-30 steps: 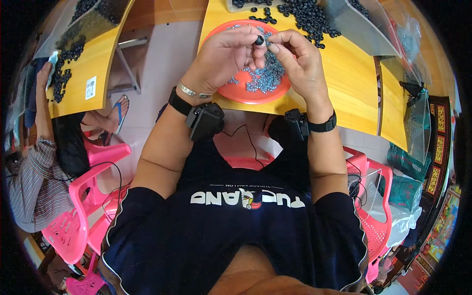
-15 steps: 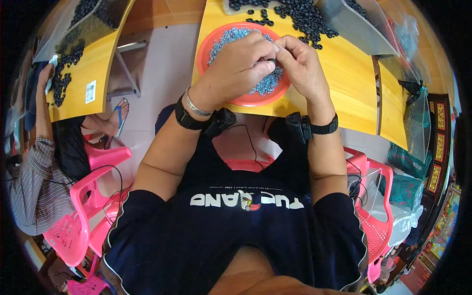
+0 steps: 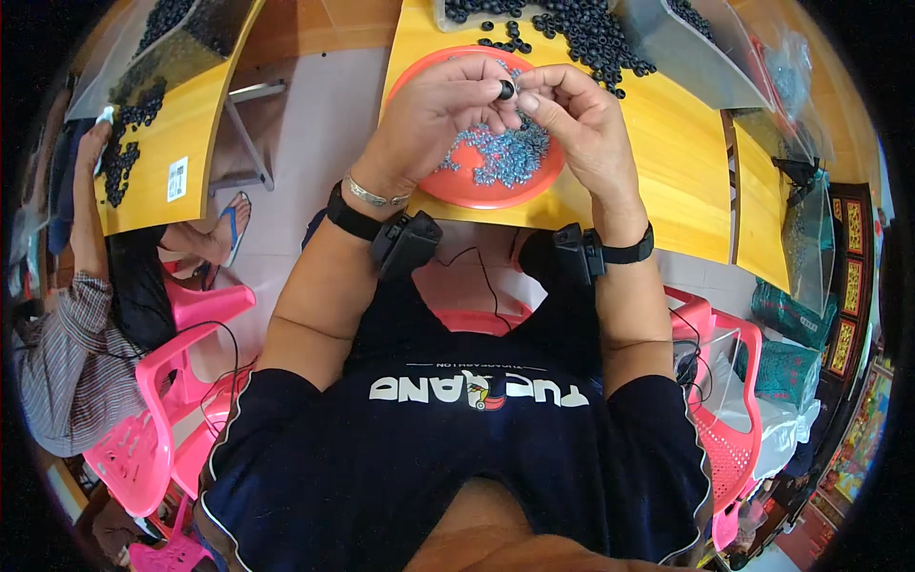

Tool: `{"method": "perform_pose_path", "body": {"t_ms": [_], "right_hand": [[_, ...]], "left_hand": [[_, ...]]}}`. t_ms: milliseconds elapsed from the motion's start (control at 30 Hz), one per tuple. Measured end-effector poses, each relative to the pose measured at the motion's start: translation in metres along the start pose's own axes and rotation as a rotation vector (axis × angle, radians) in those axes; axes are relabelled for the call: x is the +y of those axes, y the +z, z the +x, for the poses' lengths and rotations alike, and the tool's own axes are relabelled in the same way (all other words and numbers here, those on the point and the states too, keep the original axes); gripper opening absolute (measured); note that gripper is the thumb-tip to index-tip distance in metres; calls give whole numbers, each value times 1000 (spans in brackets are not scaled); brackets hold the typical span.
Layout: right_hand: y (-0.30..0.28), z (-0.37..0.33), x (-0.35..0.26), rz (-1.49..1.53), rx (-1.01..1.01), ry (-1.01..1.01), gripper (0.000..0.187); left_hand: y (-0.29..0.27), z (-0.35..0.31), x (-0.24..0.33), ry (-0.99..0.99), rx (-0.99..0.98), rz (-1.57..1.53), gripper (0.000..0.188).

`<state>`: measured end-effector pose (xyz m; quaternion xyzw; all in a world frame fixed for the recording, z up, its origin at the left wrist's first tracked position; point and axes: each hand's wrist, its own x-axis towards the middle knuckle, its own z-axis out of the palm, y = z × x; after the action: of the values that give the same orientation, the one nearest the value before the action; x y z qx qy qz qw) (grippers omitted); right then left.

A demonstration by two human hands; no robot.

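Between thumb and forefinger my left hand (image 3: 434, 114) pinches a small round black ring-like piece (image 3: 506, 90). Its other fingers curl loosely below. My right hand (image 3: 583, 124) meets it from the right, its thumb and forefinger closed right beside the black piece; whatever lies between them is too small to make out. Both hands hover over a round red-orange plate (image 3: 481, 197), whose far left part they cover. Many small shiny blue-grey pieces (image 3: 510, 157) lie in it, with bare red showing at the lower left.
Loose black ring-like pieces (image 3: 599, 46) are heaped on the yellow table (image 3: 672, 143) beyond the plate. A clear bin (image 3: 681, 57) stands at the far right. On my left, another person's hand (image 3: 95, 143) is at a second yellow table (image 3: 205, 143) with more black pieces.
My left hand has turned and opened out, bringing the black piece into view at its fingertips. More of the plate's lower left shows. The right hand stays nearly in place.
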<state>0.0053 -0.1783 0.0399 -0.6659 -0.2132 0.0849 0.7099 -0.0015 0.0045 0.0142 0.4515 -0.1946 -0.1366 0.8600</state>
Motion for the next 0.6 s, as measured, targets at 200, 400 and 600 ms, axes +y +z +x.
{"method": "perform_pose_path", "body": {"t_ms": [200, 400, 600], "right_hand": [[0, -1, 3, -150, 31, -67, 13], [-1, -2, -3, -387, 100, -178, 13], [-2, -4, -16, -638, 118, -350, 11]], "left_hand": [[-2, 1, -2, -4, -63, -33, 21], [1, 1, -6, 4, -45, -6, 26], [-1, 1, -8, -24, -13, 151, 26]]}}
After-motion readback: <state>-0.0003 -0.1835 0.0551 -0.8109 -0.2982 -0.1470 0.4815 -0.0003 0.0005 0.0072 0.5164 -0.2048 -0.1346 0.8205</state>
